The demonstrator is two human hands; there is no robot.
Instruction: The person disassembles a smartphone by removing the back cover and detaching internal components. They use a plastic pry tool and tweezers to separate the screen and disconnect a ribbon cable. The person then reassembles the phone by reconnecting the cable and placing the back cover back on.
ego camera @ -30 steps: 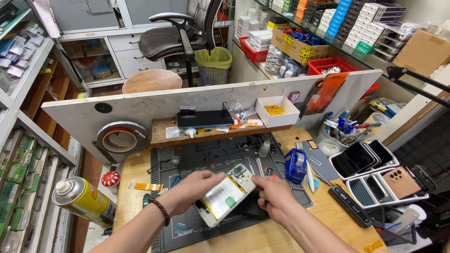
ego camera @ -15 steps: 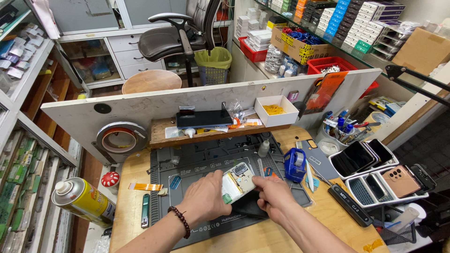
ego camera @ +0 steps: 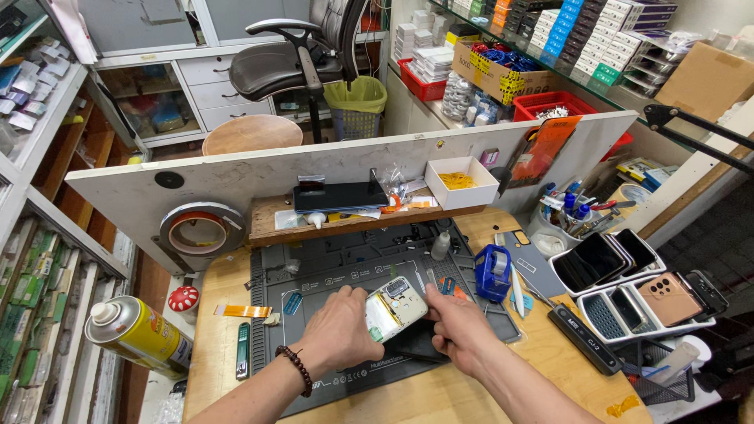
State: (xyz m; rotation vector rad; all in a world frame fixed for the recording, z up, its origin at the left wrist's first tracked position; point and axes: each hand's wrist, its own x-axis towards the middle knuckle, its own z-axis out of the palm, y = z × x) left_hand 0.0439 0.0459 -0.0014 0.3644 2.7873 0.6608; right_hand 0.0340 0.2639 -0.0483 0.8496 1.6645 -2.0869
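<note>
Holding the opened phone (ego camera: 395, 306) between both hands over the mat (ego camera: 330, 275) at the table's middle, I'd keep my left hand (ego camera: 339, 336) bracing while my right hand (ego camera: 457, 328) lifts gently, without flexing it.

mat (ego camera: 330, 271): desk centre
opened phone (ego camera: 395, 306): on mat, between both hands
spray can (ego camera: 137, 336): 9 o'clock of mat
tape dispenser (ego camera: 492, 272): 3 o'clock of phone
shelf (ego camera: 345, 224): 12 o'clock, behind mat
</note>
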